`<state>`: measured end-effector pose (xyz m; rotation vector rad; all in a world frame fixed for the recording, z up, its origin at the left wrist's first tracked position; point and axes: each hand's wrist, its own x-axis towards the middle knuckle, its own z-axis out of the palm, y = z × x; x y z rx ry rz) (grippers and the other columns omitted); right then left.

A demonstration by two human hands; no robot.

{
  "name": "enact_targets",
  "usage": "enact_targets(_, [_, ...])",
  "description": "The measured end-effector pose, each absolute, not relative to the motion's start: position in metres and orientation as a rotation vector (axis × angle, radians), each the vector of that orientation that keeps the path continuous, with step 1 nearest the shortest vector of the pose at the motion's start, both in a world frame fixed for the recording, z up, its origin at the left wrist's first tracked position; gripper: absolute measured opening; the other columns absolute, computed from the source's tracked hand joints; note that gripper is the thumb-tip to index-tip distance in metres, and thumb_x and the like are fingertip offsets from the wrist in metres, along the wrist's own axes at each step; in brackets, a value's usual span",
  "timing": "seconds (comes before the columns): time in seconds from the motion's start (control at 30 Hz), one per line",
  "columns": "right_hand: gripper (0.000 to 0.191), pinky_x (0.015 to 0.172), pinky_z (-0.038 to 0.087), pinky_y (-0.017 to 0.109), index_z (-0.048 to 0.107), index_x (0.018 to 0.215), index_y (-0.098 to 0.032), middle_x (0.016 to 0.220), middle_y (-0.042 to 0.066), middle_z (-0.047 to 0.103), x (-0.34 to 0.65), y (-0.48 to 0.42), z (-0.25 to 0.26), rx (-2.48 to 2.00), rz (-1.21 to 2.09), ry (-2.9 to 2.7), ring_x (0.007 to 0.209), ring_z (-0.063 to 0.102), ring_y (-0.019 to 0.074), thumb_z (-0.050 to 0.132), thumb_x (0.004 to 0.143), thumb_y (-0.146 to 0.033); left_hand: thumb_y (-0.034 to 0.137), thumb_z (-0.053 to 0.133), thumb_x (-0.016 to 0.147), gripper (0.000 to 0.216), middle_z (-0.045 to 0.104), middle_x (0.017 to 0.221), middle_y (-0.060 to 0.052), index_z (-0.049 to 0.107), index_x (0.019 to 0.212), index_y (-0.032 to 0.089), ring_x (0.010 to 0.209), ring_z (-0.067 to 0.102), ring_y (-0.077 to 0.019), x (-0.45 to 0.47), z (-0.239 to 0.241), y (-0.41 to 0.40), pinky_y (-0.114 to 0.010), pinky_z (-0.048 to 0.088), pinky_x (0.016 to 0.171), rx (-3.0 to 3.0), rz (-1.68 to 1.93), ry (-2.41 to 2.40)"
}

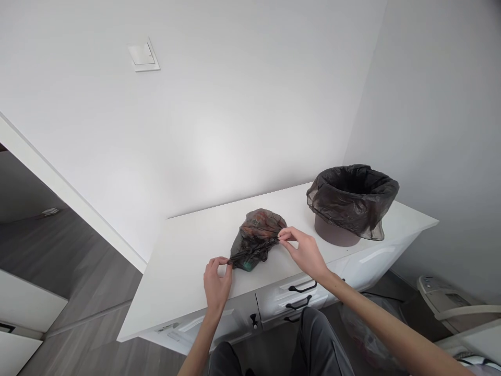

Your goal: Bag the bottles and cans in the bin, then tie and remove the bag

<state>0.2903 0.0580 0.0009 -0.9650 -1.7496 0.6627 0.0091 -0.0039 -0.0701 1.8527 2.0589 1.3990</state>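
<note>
A small dark, filled rubbish bag [256, 237] lies on the white cabinet top [188, 261]. My left hand [217, 279] pinches the gathered end of the bag at its lower left. My right hand [303, 250] pinches the bag's plastic on its right side. The plastic is stretched between the two hands. Through the thin film I see reddish and green contents.
A brown bin lined with a dark bag [350, 203] stands at the right end of the cabinet top. Below the top are white drawers with black handles [299, 300]. A light switch [143, 54] is on the wall. A white appliance [450, 303] sits on the floor at right.
</note>
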Motion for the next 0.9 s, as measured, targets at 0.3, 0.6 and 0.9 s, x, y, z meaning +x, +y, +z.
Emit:
enact_targets(0.3, [0.033, 0.082, 0.059, 0.037, 0.063, 0.122, -0.027, 0.112, 0.006, 0.069, 0.295, 0.051, -0.034, -1.06, 0.571, -1.921, 0.086, 0.07, 0.0191, 0.052, 0.092, -0.019, 0.036, 0.06, 0.091, 0.023, 0.07, 0.111, -0.008, 0.065, 0.111, 0.025, 0.108, 0.065, -0.0281, 0.022, -0.045, -0.011, -0.045, 0.053, 0.095, 1.958, 1.355, 1.996])
enact_targets(0.6, [0.027, 0.055, 0.039, 0.026, 0.061, 0.124, -0.024, 0.122, 0.008, 0.068, 0.261, 0.025, -0.032, -1.084, 0.115, -2.408, 0.078, 0.071, 0.0179, 0.059, 0.098, -0.02, 0.038, 0.062, 0.097, 0.02, 0.069, 0.117, -0.009, 0.074, 0.112, 0.031, 0.117, 0.058, -0.0318, 0.04, -0.029, -0.006, -0.051, 0.048, 0.099, 2.436, 1.048, 1.948])
enact_targets(0.9, [0.02, 0.073, 0.054, 0.031, 0.068, 0.098, -0.026, 0.108, 0.004, 0.078, 0.288, 0.023, -0.029, -0.972, 0.479, -2.036, 0.089, 0.074, 0.0211, 0.049, 0.104, -0.028, 0.051, 0.063, 0.095, 0.027, 0.074, 0.113, -0.006, 0.078, 0.089, 0.03, 0.114, 0.062, -0.029, 0.014, -0.042, -0.003, -0.048, 0.05, 0.1, 1.906, 1.382, 1.934])
